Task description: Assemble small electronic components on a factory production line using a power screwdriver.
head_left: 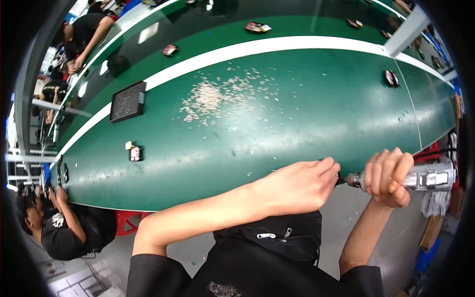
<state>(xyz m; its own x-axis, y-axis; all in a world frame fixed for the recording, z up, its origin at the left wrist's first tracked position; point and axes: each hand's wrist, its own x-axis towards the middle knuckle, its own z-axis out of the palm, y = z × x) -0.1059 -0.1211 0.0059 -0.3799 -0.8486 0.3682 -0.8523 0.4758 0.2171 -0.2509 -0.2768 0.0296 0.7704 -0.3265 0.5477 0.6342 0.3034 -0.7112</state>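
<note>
**A:** ok so what's actually in the hands here? Looks like trimming or grinding work at the near edge of the green counter [307, 99].

**B:** Right hand [390, 175] has a full closed grip around a grey rotary tool [425, 178], fingers wrapped over the body and the chuck end pointing left. Left hand [297, 185] is pinched shut just beside that tip, right at the counter's near edge. There's something small and dark in the pinch, but the fingers cover nearly all of it, so I can't tell what the piece is.

**A:** How far along would you say?

**B:** Judging from the mess, a fair way in. There's a big scatter of pale shavings [217, 99] toward the far middle of the counter, which to me reads as offcuts from plenty of earlier pieces. The one in hand looks mid-job, tool tip right at it.

**A:** And what's left?

**B:** Hard to say. A small dark part [135, 153] sits to the left, a pair of them [391, 78] far right, and a black tray [128, 101] far left. More small parts ride the far belt [247, 15]. Can't tell finished from unfinished.

**A:** Other people around?

**B:** Yeah, a person in black [59, 227] at near left, well apart from these hands.
</note>
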